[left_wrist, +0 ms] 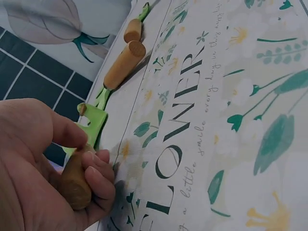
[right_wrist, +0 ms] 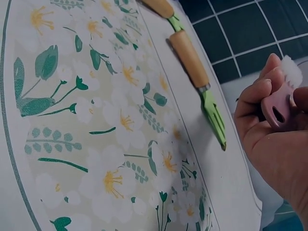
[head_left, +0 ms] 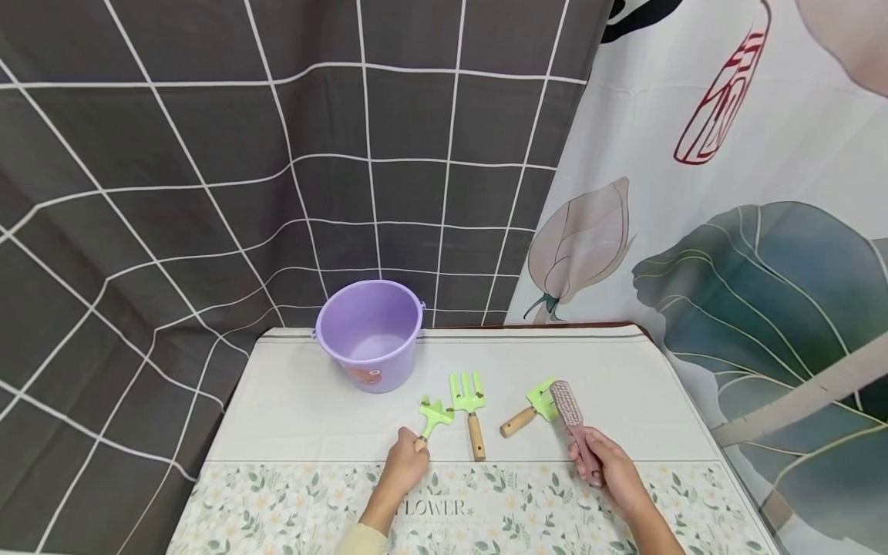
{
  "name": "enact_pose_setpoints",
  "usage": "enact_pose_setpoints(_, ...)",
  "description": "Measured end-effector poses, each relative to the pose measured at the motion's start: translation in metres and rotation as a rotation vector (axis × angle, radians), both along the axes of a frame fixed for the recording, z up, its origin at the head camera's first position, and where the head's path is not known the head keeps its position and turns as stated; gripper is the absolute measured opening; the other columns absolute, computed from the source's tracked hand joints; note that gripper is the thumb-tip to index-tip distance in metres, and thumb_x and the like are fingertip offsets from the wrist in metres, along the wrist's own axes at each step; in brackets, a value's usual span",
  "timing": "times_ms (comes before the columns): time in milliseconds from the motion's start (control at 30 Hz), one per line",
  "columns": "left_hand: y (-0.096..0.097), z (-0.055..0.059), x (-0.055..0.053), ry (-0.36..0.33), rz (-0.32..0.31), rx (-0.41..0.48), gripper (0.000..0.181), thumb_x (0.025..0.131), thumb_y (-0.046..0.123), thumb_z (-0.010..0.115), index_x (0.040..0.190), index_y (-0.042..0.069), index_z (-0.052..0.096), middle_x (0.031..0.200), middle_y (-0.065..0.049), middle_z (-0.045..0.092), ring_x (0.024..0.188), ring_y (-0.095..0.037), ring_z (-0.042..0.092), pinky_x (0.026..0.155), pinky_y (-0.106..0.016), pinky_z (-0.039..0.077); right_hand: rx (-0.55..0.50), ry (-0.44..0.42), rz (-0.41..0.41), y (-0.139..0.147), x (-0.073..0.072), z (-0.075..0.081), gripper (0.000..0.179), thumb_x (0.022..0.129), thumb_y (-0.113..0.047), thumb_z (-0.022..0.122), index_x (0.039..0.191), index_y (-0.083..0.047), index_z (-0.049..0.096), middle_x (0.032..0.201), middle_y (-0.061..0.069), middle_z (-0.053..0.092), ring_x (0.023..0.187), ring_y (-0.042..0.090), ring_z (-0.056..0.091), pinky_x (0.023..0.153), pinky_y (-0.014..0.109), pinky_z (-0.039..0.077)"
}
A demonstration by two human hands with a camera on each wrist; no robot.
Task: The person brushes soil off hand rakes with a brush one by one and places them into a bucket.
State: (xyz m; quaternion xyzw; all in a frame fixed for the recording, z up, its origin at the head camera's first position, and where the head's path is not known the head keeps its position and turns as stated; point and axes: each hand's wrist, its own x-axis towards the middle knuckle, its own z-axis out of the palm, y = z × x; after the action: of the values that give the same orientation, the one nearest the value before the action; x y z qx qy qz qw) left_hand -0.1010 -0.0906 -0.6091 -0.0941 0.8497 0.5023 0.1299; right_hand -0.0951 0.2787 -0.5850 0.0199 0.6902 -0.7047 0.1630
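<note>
In the head view my left hand (head_left: 405, 464) grips the wooden handle of a small green garden rake (head_left: 435, 415). The left wrist view shows the fingers curled round that handle (left_wrist: 76, 185). My right hand (head_left: 613, 472) holds a pink scrub brush (head_left: 566, 402) by its handle, its dotted face turned up. White bristles (right_wrist: 291, 70) show on its other side in the right wrist view. Between the hands lie a green garden fork (head_left: 468, 395) and, nearer the brush, a green-headed hand tool (head_left: 518, 422) with a wooden handle, partly behind the brush.
A purple bucket (head_left: 381, 374) stands at the back left of the table (head_left: 277, 408). A floral cloth strip (head_left: 277, 509) covers the table's front. Behind hang a dark checked curtain (head_left: 409, 193) and a white patterned one (head_left: 645, 139).
</note>
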Motion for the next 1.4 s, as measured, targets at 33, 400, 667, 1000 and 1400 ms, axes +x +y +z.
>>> enact_pose_setpoints(33,0.000,0.000,0.000,-0.003,0.009,0.007,0.022,0.102,0.010,0.047,0.118,-0.004,0.045,0.080,-0.008,0.054,0.067,-0.019,0.052,0.055,-0.029,0.045,0.001,-0.002,-0.004,0.000,0.000,0.000,0.059,0.115,-0.035,0.023,0.148,0.013,0.034,0.092,-0.001,0.061,0.067,0.005,0.051,0.057,0.046,0.021)
enact_pose_setpoints(400,0.002,0.007,0.004,0.017,0.029,0.017,0.038,0.108,0.014,0.036,0.133,-0.009,0.054,0.075,-0.005,0.057,0.066,-0.018,0.054,0.055,-0.028,0.044,-0.019,0.003,-0.021,0.000,0.001,0.004,0.058,0.116,-0.032,0.024,0.148,0.015,0.034,0.091,0.001,0.060,0.066,0.006,0.049,0.058,0.047,0.020)
enact_pose_setpoints(667,0.007,0.016,0.005,0.038,-0.016,0.065,0.042,0.108,0.013,0.037,0.140,-0.013,0.045,0.082,-0.007,0.053,0.068,-0.018,0.048,0.057,-0.028,0.044,0.064,-0.076,-0.113,-0.007,-0.004,0.009,0.052,0.115,-0.030,0.026,0.149,0.007,0.042,0.093,0.003,0.057,0.070,0.007,0.049,0.057,0.026,0.046)
enact_pose_setpoints(1000,0.013,0.027,0.004,0.060,-0.067,0.128,0.038,0.109,0.013,0.039,0.138,-0.011,0.044,0.088,-0.010,0.054,0.073,-0.019,0.050,0.061,-0.028,0.046,0.081,-0.039,-0.128,-0.014,-0.005,0.012,0.046,0.115,-0.026,0.032,0.146,0.006,0.042,0.092,0.002,0.055,0.072,0.008,0.047,0.061,0.023,0.046)
enact_pose_setpoints(1400,0.025,0.040,0.003,0.054,-0.063,0.261,0.036,0.108,0.011,0.044,0.137,-0.009,0.046,0.090,-0.010,0.061,0.064,-0.014,0.053,0.051,-0.021,0.047,0.148,0.002,-0.174,-0.025,-0.009,0.017,0.042,0.112,-0.019,0.044,0.146,0.005,0.043,0.091,0.001,0.055,0.072,0.009,0.045,0.061,0.026,0.044)
